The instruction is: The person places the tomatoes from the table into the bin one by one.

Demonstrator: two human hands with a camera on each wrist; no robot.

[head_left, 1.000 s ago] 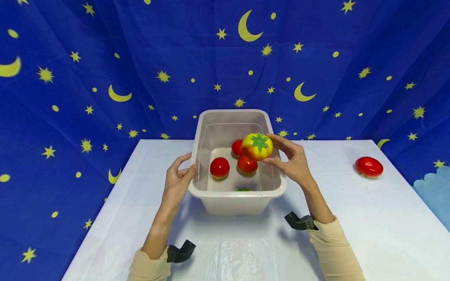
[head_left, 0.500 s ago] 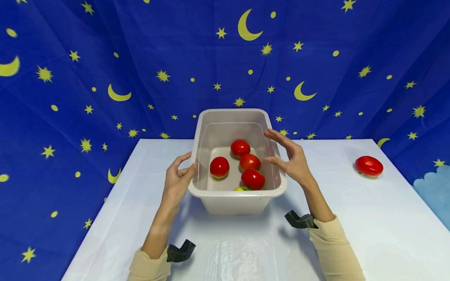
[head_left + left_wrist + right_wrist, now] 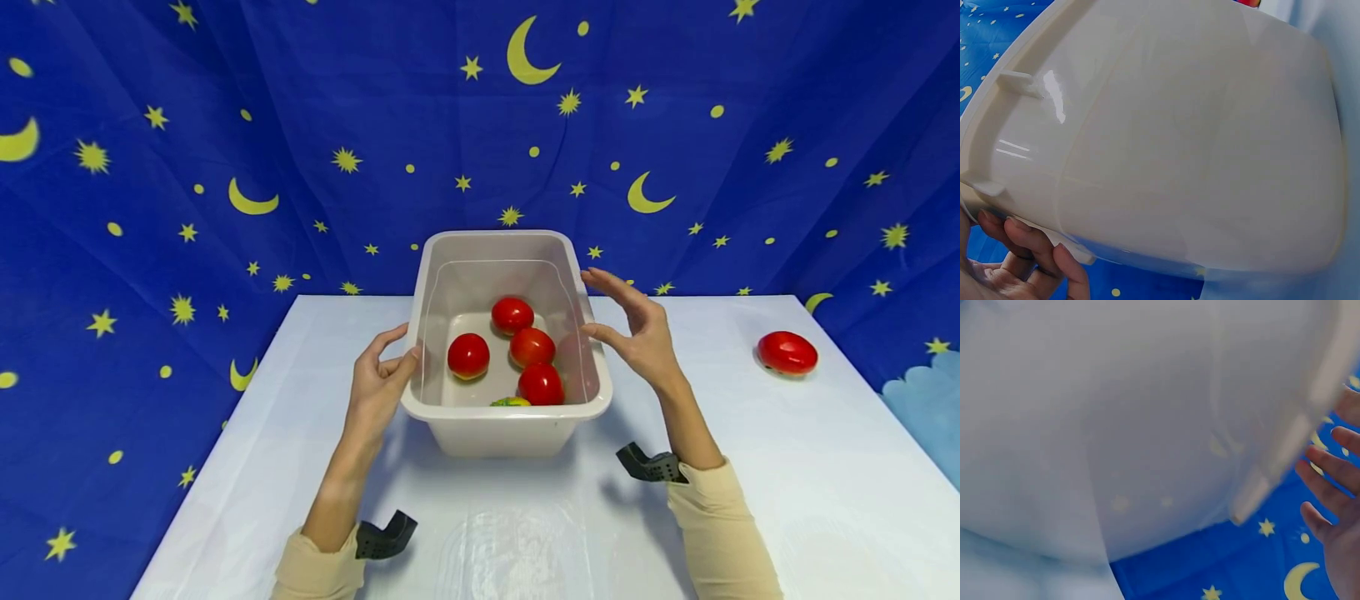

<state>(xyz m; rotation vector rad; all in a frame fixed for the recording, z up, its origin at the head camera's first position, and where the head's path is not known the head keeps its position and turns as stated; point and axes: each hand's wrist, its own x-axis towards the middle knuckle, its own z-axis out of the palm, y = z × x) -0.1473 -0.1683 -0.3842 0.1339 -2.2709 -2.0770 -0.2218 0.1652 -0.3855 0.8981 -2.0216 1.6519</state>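
Note:
A pale grey plastic bin [image 3: 489,434] stands mid-table. My left hand [image 3: 381,379] grips its left rim, the thumb over the edge and the fingers curled beneath; the left wrist view shows these fingers against the outer wall [image 3: 1197,137]. Inside lie several smooth, shiny tomatoes: one red [image 3: 468,357] on the left, others red [image 3: 513,316] [image 3: 532,347] [image 3: 542,384] on the right. Another, yellow and green [image 3: 512,402], is mostly hidden behind the front rim. My right hand [image 3: 637,329] holds nothing, with fingers spread beside the right rim.
Another red tomato [image 3: 787,353] lies on the white table [image 3: 750,467], far to the right. A blue curtain [image 3: 375,100] with yellow moons and stars hangs behind the table. Dark wrist mounts [image 3: 649,464] stick out from both sleeves.
My right hand has let go of a yellow-red tomato into the bin, then moved right to outside the rim. My left hand keeps its grip. The yellow-green tomato by the front rim has shifted slightly.

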